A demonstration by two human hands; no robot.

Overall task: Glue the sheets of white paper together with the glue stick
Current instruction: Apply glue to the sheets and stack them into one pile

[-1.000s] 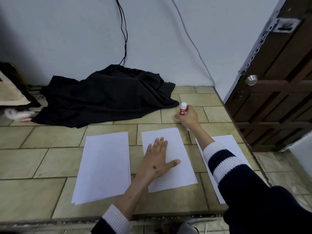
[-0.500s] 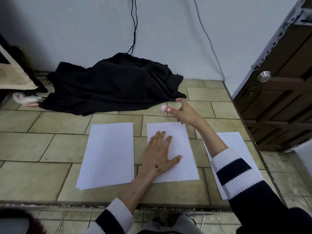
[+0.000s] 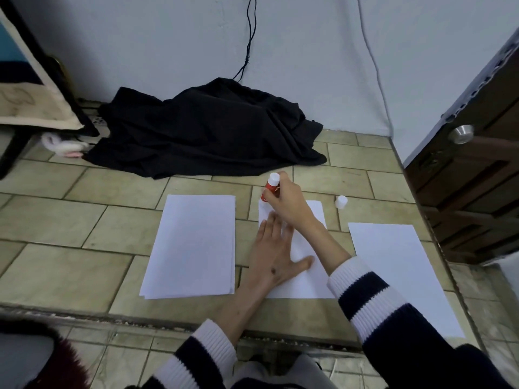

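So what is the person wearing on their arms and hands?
Both hands are bare: no gloves, rings or watch show on the left hand or the right hand. Each arm wears a dark navy knit sweater with ribbed white cuffs crossed by a navy band, seen on the left sleeve and the right sleeve. Both sleeves are pushed up, baring the forearms.

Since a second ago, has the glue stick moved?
Yes. The glue stick went left, from beyond the middle sheet's far right corner to its far left corner.
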